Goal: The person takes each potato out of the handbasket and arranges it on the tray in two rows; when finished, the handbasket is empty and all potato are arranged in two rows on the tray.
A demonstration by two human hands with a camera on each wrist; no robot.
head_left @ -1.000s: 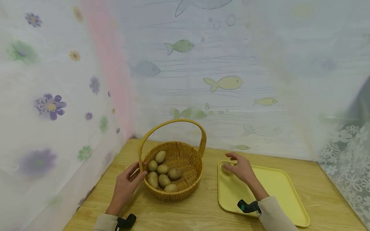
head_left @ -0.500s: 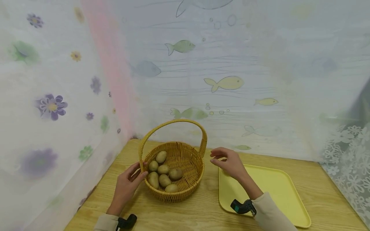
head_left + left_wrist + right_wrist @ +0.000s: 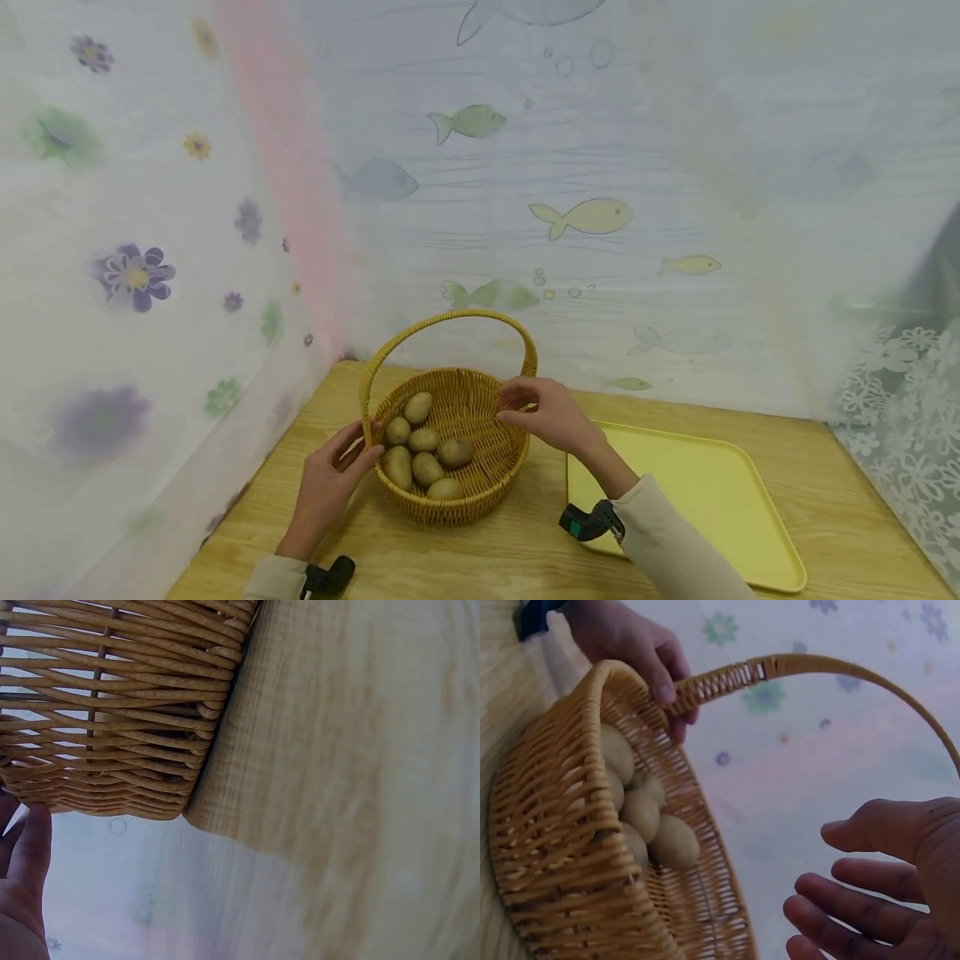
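Note:
A round wicker basket [image 3: 480, 504] with a tall arched handle stands on the wooden table. Several potatoes [image 3: 424, 440] lie together in its left and front part. At the left end of the handle, my left hand [image 3: 327, 482] grips the basket, thumb and fingers around the handle's base; the left wrist view catches its fingers at the wicker side [image 3: 112, 712]. My right hand [image 3: 551, 414] hovers at the basket's right rim, overlapping it in the head view. In the right wrist view its thumb and fingers [image 3: 840, 900] are spread apart with nothing between them.
A yellow tray [image 3: 697, 483] lies on the table right of the basket, partly covered by the right forearm. Printed curtains [image 3: 480, 250] with fish and flowers hang close behind and to the left.
My right hand has moved left from the tray, where it was at a potato near the left edge, to the basket's right rim. My left hand has stayed on the basket.

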